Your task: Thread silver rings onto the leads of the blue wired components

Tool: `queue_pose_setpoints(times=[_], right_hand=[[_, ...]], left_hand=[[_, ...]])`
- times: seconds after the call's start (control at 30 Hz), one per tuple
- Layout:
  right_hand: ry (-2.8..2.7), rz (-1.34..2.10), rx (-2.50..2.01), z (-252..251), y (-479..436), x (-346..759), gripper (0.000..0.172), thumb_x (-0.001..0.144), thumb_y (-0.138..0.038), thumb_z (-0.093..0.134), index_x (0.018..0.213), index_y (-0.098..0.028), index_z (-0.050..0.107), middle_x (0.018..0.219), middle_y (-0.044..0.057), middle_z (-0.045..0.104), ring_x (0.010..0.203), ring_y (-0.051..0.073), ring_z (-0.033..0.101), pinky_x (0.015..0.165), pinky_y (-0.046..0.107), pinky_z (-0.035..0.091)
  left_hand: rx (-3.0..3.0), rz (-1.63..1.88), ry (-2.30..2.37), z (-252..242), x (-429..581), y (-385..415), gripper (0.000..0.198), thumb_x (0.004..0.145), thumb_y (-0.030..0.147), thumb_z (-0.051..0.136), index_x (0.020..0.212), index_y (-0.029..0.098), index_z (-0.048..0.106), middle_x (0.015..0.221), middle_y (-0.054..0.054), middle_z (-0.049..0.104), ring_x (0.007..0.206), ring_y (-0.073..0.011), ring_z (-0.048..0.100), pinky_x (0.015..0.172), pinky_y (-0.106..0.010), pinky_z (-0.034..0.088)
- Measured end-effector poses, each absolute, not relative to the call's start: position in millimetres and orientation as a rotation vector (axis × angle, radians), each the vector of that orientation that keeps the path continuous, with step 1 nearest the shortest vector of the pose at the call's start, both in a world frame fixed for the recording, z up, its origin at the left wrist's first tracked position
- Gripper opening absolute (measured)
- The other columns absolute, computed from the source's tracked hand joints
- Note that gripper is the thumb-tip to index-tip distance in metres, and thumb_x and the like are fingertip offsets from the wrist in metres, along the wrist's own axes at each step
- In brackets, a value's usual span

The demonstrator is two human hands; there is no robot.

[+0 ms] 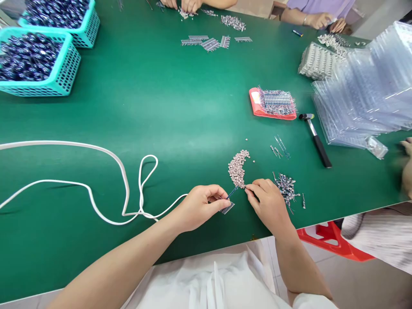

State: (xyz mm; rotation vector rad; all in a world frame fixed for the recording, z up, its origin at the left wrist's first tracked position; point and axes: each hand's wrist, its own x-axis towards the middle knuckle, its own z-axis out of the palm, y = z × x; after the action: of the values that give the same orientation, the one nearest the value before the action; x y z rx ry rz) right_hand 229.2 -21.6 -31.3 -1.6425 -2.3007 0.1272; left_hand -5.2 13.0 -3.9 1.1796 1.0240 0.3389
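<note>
My left hand is closed, thumb against fingers, on a small blue-grey strip. A thin blue piece sticks out from these fingers toward a curved pile of small round pinkish beads. At the pile's lower right edge is my right hand, thumb and forefinger pinched together; whatever is between the tips is too small to make out. Just right of that hand lies a heap of small silvery parts with wire legs. A few more such parts and thin strips lie above it.
A hammer, a red packet bearing wired strips and stacked clear plastic trays are on the right. Turquoise baskets of dark shiny parts stand far left, above a white cable. Other people's hands work across the green table.
</note>
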Motion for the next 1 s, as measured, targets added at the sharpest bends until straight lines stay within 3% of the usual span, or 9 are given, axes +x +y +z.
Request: queue_pose_setpoints(times=[0.5,0.77,1.0], right_hand=[[-2.221,0.063,-1.672,-43.8,-16.8,225.9,0.016,0.088,-0.008,0.053,0.079,-0.02,0.059,0.081,0.005,0.062,0.08,0.02,0.057,0.075,0.034,0.046],[-2.063,0.132,-1.491,-34.5,-27.5,217.0,0.014,0.087,-0.01,0.057,0.091,-0.023,0.06,0.086,0.004,0.064,0.08,0.019,0.061,0.073,0.034,0.049],[-2.024,0.061,-1.319,-26.3,-33.3,201.5,0.019,0.085,-0.01,0.061,0.096,-0.025,0.062,0.083,0.004,0.065,0.074,0.018,0.062,0.067,0.034,0.049]], left_hand=[[1.215,0.333,1.024,-0.6,-5.2,12.3,0.019,0.086,0.035,0.064,0.085,0.017,0.067,0.083,-0.005,0.076,0.079,-0.0193,0.069,0.074,-0.029,0.051],[1.087,0.456,0.946,-11.3,-3.5,7.0,0.015,0.086,0.032,0.066,0.084,0.016,0.065,0.094,-0.008,0.075,0.093,-0.0213,0.069,0.086,-0.034,0.052],[0.843,0.526,0.792,-3.8,0.2,6.9,0.027,0.079,0.037,0.076,0.077,0.016,0.059,0.089,-0.007,0.072,0.084,-0.0184,0.065,0.081,-0.034,0.051]])
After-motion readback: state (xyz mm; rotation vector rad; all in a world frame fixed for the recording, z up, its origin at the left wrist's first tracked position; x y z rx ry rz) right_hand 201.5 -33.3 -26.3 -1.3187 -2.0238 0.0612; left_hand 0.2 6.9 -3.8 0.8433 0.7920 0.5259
